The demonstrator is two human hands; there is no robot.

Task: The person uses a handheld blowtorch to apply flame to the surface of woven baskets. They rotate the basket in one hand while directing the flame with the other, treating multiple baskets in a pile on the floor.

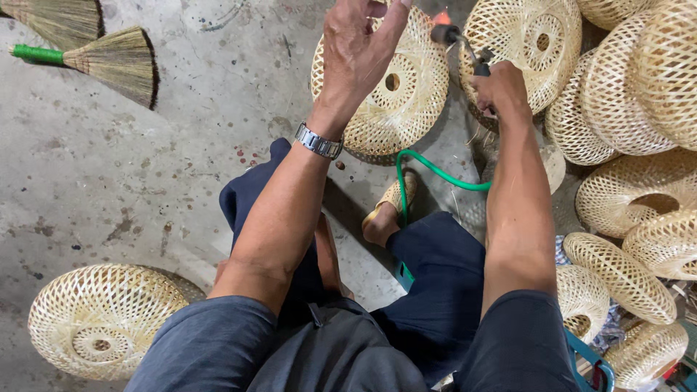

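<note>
**Inspector:** Starting nearest the camera, what are you seeing?

**Assistant:** A person in dark blue trousers is sitting on the grey concrete floor (145,181), one sandalled foot (388,210) showing between the knees. A domed woven bamboo basket (98,319) is lying on the floor at the lower left, well apart from both hands.

**Inspector:** And the hose?

**Assistant:** A thin green hose (435,170) is curving up from beside the foot toward the right hand.

**Inspector:** State of the hands?

**Assistant:** The right hand (501,91) is gripping a small gas torch (465,51), fingers wrapped tight about its handle; an orange flame (441,17) is burning at the nozzle. The left hand (356,51), a metal wristwatch (318,141) on its wrist, is holding up a round pale woven bamboo basket with a centre hole (406,94). Its fingers are lying close together against the rim; the fingertips run off the top edge, so I cannot tell the exact grip.

**Inspector:** Where is the flame relative to that basket?

**Assistant:** Just beside its upper right edge.

**Inspector:** Farther out?

**Assistant:** A heap of similar woven bamboo baskets (632,80) is piling along the right side. Two straw brooms (116,62), one with a green handle, are lying at the far upper left.
</note>
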